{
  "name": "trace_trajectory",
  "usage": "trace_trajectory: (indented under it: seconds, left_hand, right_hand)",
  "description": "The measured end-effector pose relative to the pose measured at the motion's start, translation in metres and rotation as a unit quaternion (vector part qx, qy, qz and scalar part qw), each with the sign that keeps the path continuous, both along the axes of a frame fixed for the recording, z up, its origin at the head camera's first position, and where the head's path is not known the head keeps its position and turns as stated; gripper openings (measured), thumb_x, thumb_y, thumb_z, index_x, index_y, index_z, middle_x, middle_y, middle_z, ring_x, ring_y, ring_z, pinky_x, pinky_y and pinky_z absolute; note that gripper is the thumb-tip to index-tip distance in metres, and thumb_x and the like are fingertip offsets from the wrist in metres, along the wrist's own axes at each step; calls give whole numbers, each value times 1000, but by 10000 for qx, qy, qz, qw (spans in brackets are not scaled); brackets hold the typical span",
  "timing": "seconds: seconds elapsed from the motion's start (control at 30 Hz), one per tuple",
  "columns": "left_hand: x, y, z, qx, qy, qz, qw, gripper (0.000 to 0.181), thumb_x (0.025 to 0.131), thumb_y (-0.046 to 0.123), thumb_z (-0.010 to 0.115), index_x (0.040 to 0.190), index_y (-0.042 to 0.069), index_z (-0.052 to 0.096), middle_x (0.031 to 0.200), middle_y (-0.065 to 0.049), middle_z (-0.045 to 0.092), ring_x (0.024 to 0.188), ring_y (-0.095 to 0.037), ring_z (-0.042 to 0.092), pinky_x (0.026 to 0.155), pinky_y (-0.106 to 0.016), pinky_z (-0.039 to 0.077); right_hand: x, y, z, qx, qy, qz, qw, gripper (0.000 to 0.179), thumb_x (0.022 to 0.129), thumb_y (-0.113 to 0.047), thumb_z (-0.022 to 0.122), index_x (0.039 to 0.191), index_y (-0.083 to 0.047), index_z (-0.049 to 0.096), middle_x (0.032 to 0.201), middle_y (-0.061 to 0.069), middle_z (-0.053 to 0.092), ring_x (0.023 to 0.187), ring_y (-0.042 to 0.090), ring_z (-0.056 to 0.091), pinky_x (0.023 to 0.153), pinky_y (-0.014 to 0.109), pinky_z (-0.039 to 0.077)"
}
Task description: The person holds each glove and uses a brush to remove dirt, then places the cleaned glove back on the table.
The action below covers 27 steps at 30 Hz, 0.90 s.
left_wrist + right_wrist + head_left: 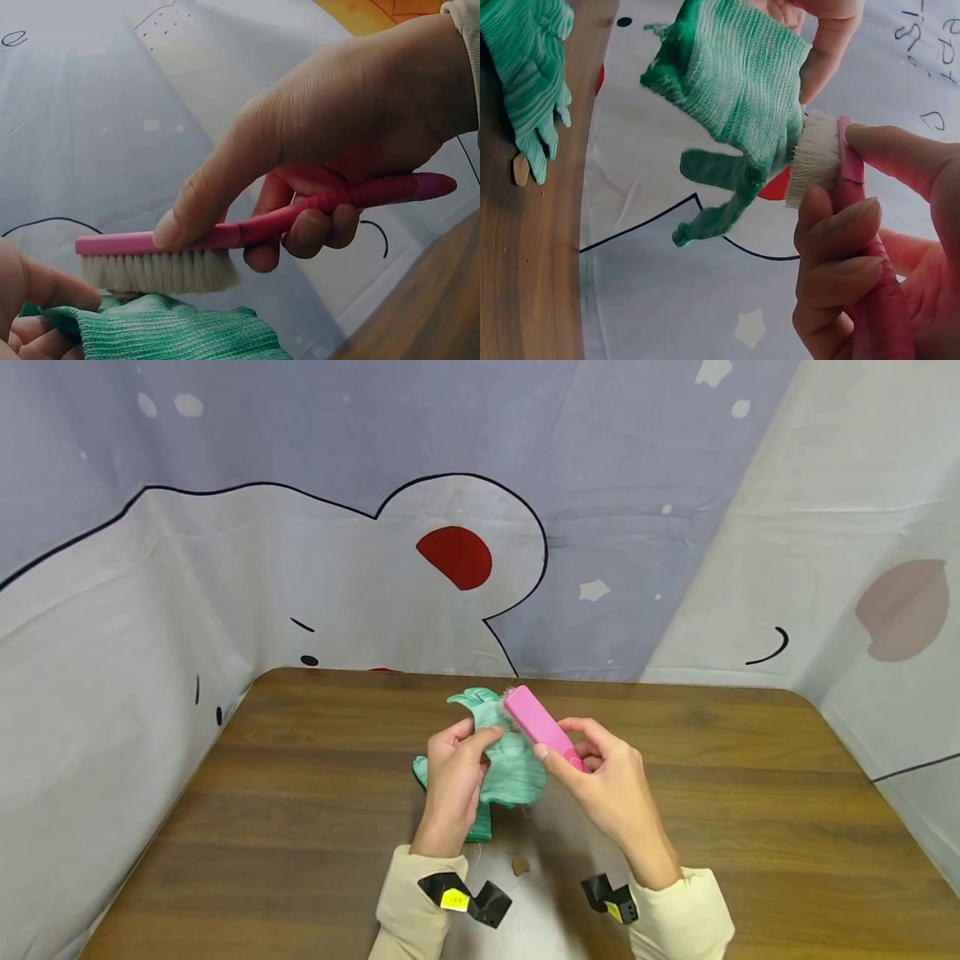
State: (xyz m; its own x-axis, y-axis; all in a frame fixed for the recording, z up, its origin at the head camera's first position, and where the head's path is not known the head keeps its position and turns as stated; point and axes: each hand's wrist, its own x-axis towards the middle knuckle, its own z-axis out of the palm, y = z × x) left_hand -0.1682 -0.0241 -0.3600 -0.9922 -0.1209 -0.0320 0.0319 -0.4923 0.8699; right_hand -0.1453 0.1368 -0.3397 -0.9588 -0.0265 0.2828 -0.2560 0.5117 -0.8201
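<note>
A green knitted glove (517, 768) is pinched between the thumb and fingers of my left hand (456, 781), raised above the table. My right hand (618, 785) grips a pink brush (542, 722), its thumb laid along the back. In the left wrist view the pale bristles (161, 273) point down at the glove's knit (180, 334). From the right wrist, the bristle tips meet the glove's edge, and its fingers dangle loosely. A second green glove (534, 82) lies on the table below.
On the wooden table (300, 793) lies a small flat brown piece (521, 866), close to the second glove's fingertips in the right wrist view. A printed cloth (615, 510) hangs behind the table and along its sides.
</note>
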Motion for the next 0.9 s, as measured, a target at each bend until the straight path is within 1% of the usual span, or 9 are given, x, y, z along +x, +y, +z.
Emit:
trace_trajectory:
  seconds: [0.1, 0.13, 0.17, 0.33, 0.4, 0.43, 0.67, 0.8, 0.9]
  left_hand:
    - [0, 0, 0, 65, -20, 128, 9999, 32, 81, -2, 61, 57, 2, 40, 51, 3, 30, 47, -9, 34, 47, -19, 28]
    - [0, 0, 0, 111, -7, 151, 9998, 31, 81, -1, 61, 57, 2, 41, 52, 2, 31, 48, -9, 34, 47, -19, 29]
    - [0, 1, 0, 160, 2, 180, 9997, 30, 81, -1, 61, 58, 1, 43, 52, 2, 33, 48, -9, 35, 47, -19, 30]
    - [-1, 1, -2, 335, 23, 322, 9989, 33, 82, 1, 61, 56, 2, 40, 52, 3, 32, 46, -9, 34, 45, -18, 27]
    - [-1, 0, -3, 369, 12, 395, 9985, 37, 83, 2, 61, 55, 4, 36, 51, 3, 29, 44, -9, 30, 43, -18, 24]
    - [-1, 0, -3, 372, 1, 426, 9984, 37, 83, 3, 61, 55, 4, 37, 50, 3, 29, 44, -8, 30, 43, -18, 24]
    - [-4, 0, -2, 263, -65, 689, 9973, 26, 84, 7, 61, 61, 1, 51, 51, 3, 36, 46, -8, 36, 46, -18, 32]
    - [-4, -1, -2, 107, -93, 870, 9961, 27, 84, 7, 62, 61, 0, 50, 50, 3, 34, 46, -8, 34, 47, -18, 32]
    - [-5, -2, -2, 63, -80, 934, 9956, 30, 84, 7, 62, 59, 0, 47, 50, 3, 32, 47, -8, 34, 48, -18, 33]
  right_hand:
    - [0, 0, -1, 91, 42, 9, 9999, 34, 76, -36, 73, 104, -20, 62, 70, 2, 64, 52, 12, 55, 46, 25, 44]
    - [0, 0, -1, 104, 69, 19, 9999, 34, 76, -37, 73, 104, -20, 62, 69, 2, 64, 51, 12, 55, 46, 25, 44]
    - [-1, 0, -1, 120, 88, 26, 9999, 34, 76, -37, 74, 104, -20, 62, 68, 1, 63, 51, 12, 55, 45, 26, 44]
    - [-2, 2, -2, 231, 120, 36, 9997, 33, 76, -36, 74, 103, -20, 62, 66, 0, 62, 50, 12, 53, 45, 25, 43]
    - [-2, 2, -2, 263, 116, 33, 9996, 33, 76, -35, 74, 103, -20, 62, 66, 0, 62, 50, 12, 52, 44, 25, 43]
    - [-2, 3, -2, 275, 111, 35, 9996, 33, 76, -35, 74, 104, -20, 62, 66, 0, 62, 50, 12, 52, 45, 24, 43]
    - [-3, 4, -2, 348, 99, 57, 9993, 34, 76, -35, 74, 104, -20, 62, 66, 0, 62, 51, 12, 52, 46, 24, 43]
    - [-3, 5, -1, 447, 83, 66, 9989, 33, 76, -36, 74, 103, -20, 63, 66, -1, 61, 51, 13, 52, 46, 24, 42]
    - [-4, 6, -1, 554, 60, 84, 9984, 32, 76, -34, 74, 102, -19, 63, 66, -1, 61, 52, 12, 52, 47, 24, 42]
